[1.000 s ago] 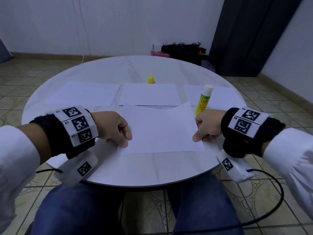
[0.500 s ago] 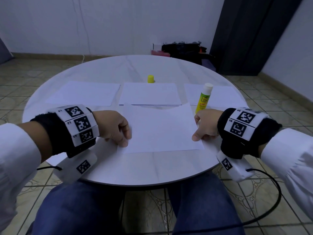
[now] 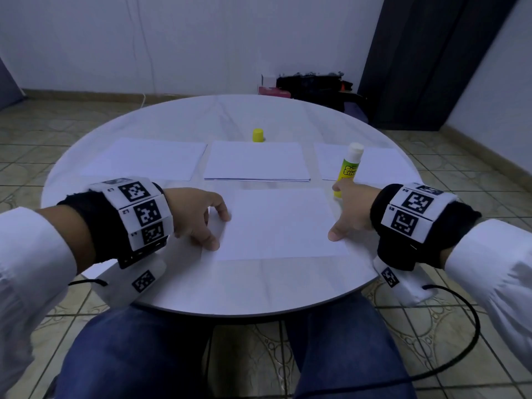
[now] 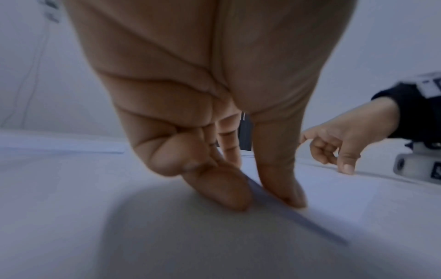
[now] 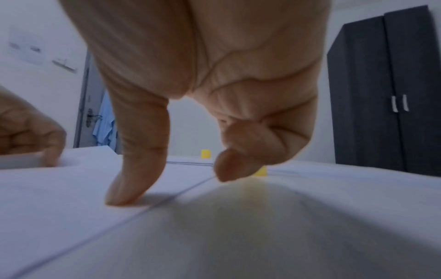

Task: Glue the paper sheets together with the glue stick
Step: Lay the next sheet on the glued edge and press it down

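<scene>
A white paper sheet (image 3: 282,223) lies flat on the round white table (image 3: 259,283) in front of me. My left hand (image 3: 218,228) is at its left edge; in the left wrist view the edge (image 4: 310,224) runs between thumb and forefinger, pinched lightly. My right hand (image 3: 339,211) is at the right edge. Its thumb presses the sheet (image 5: 59,198) down while its other fingers curl loosely beside it, holding nothing. The uncapped glue stick (image 3: 349,165) stands upright just beyond the right hand. Its yellow cap (image 3: 258,135) stands farther back at the centre.
A thin stack of sheets (image 3: 256,161) lies behind the front sheet, with single sheets to its left (image 3: 144,159) and right (image 3: 380,165). Another paper corner (image 3: 92,270) sticks out under my left wrist. A dark cabinet (image 5: 386,90) and bags stand beyond the table.
The sheet has shifted slightly away from me and now lies flat and square. My right hand's fingers have uncurled off its edge, leaving only the thumb on it.
</scene>
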Motion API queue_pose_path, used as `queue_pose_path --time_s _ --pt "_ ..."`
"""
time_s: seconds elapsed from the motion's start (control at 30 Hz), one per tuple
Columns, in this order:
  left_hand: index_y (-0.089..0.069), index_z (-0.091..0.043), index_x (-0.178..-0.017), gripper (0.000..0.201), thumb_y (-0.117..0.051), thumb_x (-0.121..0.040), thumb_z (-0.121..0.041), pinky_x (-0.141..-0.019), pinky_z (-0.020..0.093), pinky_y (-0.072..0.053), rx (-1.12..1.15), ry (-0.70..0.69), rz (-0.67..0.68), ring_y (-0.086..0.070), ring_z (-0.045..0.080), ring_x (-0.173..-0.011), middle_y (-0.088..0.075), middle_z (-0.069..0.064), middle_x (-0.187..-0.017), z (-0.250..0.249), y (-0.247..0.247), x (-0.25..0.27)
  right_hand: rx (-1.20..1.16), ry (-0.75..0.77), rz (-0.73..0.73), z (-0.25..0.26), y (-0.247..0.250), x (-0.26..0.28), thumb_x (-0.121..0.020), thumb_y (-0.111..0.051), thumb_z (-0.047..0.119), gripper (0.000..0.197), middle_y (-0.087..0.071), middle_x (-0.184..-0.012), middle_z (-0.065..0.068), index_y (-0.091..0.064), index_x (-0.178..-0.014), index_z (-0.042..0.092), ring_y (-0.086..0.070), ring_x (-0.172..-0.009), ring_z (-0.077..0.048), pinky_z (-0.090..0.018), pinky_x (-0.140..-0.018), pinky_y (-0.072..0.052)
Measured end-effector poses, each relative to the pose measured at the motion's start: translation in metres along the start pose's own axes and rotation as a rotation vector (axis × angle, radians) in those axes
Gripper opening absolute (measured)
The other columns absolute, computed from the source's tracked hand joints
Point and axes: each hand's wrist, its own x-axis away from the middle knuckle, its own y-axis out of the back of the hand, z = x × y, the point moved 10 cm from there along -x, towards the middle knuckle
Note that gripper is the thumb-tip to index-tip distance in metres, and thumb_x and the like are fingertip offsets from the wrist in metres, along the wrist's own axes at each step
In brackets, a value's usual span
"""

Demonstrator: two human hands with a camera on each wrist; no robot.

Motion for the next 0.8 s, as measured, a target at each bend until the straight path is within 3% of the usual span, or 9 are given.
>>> queue_pose_path --time_s 0.07,0.17,0.3,0.37,0.43,0.47,0.6,0.7,0.8 --pt "-0.045 -0.038 -0.123 0.06 -0.079 -0.074 -0.037 -0.049 0.016 -0.036 -0.069 0.019 0.015 -0.054 0.007 -0.055 -0.067 -0.007 -0.07 0.002 -0.001 0.0 0.03 0.052 -0.002 0.011 0.004 0.001 -0.076 -0.077 0.031 0.095 -0.048 -0.135 -0.009 -0.018 -0.147 0.01 -0.051 -0.12 -0.028 -0.034 -0.097 -0.044" --pt "-0.037 -0.041 -0.135 0.073 -0.077 -0.074 -0.042 -0.053 0.019 -0.035 -0.158 0.067 0.023 -0.057 0.005 -0.056 -0.073 0.002 -0.088 0.004 -0.001 -0.001 0.082 0.208 -0.024 0.049 0.012 0.005 -0.076 -0.075 0.036 0.087 -0.044 -0.141 -0.002 -0.027 -0.147 0.017 -0.044 -0.127 -0.02 -0.025 -0.097 -0.038" --pt "-0.028 -0.043 -0.142 0.087 -0.078 -0.071 -0.047 -0.055 0.018 -0.037 -0.2 0.1 0.041 -0.059 0.007 -0.056 -0.073 0.004 -0.098 0.007 -0.001 -0.005 0.155 0.421 0.042 0.117 0.0 0.003 -0.073 -0.075 0.048 0.088 -0.045 -0.142 -0.006 -0.036 -0.142 0.009 -0.042 -0.13 -0.023 -0.029 -0.106 -0.035" --pt "-0.024 -0.044 -0.144 0.091 -0.078 -0.07 -0.048 -0.055 0.018 -0.037 -0.208 0.114 0.052 -0.059 0.008 -0.056 -0.072 0.004 -0.099 0.01 -0.001 -0.006 0.206 0.47 0.074 0.134 -0.009 -0.003 -0.07 -0.076 0.05 0.082 -0.053 -0.128 -0.005 -0.045 -0.133 0.009 -0.049 -0.121 -0.024 -0.028 -0.094 -0.043" --pt "-0.022 -0.044 -0.145 0.093 -0.078 -0.07 -0.049 -0.055 0.018 -0.037 -0.207 0.119 0.059 -0.058 0.007 -0.055 -0.072 0.004 -0.099 0.011 -0.001 -0.007 0.19 0.494 0.105 0.132 -0.015 -0.01 -0.068 -0.08 0.045 0.072 -0.054 -0.115 -0.002 -0.051 -0.124 0.01 -0.052 -0.116 -0.022 -0.015 -0.07 -0.042" --pt "-0.022 -0.044 -0.145 0.094 -0.078 -0.07 -0.049 -0.055 0.019 -0.038 -0.208 0.118 0.063 -0.058 0.007 -0.055 -0.072 0.004 -0.099 0.012 -0.001 -0.008 0.176 0.501 0.12 0.126 -0.017 -0.011 -0.067 -0.081 0.042 0.073 -0.052 -0.118 -0.002 -0.05 -0.125 0.011 -0.05 -0.119 -0.022 -0.015 -0.071 -0.041" --pt "-0.024 -0.044 -0.143 0.094 -0.079 -0.067 -0.052 -0.06 0.02 -0.041 -0.216 0.131 0.077 -0.056 0.01 -0.058 -0.071 0.004 -0.1 0.014 0.0 -0.009 0.207 0.443 0.171 0.077 -0.018 -0.013 -0.07 -0.081 0.036 0.102 -0.016 -0.156 -0.004 -0.021 -0.149 0.012 -0.02 -0.142 -0.022 -0.034 -0.113 -0.023" --pt "-0.027 -0.042 -0.143 0.095 -0.081 -0.065 -0.052 -0.071 0.025 -0.039 -0.247 0.129 0.07 -0.05 0.012 -0.07 -0.054 -0.009 -0.085 0.008 0.006 -0.008 0.243 0.372 0.229 0.039 -0.021 -0.018 -0.068 -0.082 0.039 0.119 0.007 -0.159 0.009 0.0 -0.152 0.023 -0.003 -0.146 -0.014 -0.034 -0.118 -0.01" --pt "-0.028 -0.039 -0.142 0.096 -0.082 -0.064 -0.053 -0.073 0.026 -0.036 -0.352 0.147 0.087 -0.046 0.009 -0.071 -0.042 -0.013 -0.082 -0.002 0.011 -0.006 0.237 0.342 0.248 0.017 -0.024 -0.022 -0.066 -0.082 0.042 0.124 0.011 -0.158 0.012 0.005 -0.152 0.025 0.0 -0.146 -0.013 -0.035 -0.119 -0.007"
